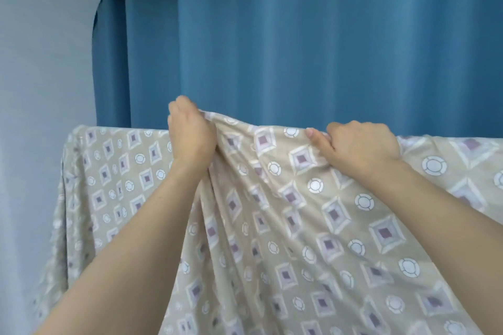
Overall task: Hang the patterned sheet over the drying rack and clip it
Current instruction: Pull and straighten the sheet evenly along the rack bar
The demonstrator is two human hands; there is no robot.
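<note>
While the sheet [285,212] hangs draped over a rack hidden under it, its top edge lies in front of the curtain [272,49]. At this edge the left hand [190,133] grips a raised bunch of cloth with curled fingers, and the right hand [359,147], just beside it, pinches the cloth between thumb and curled fingers.
</note>
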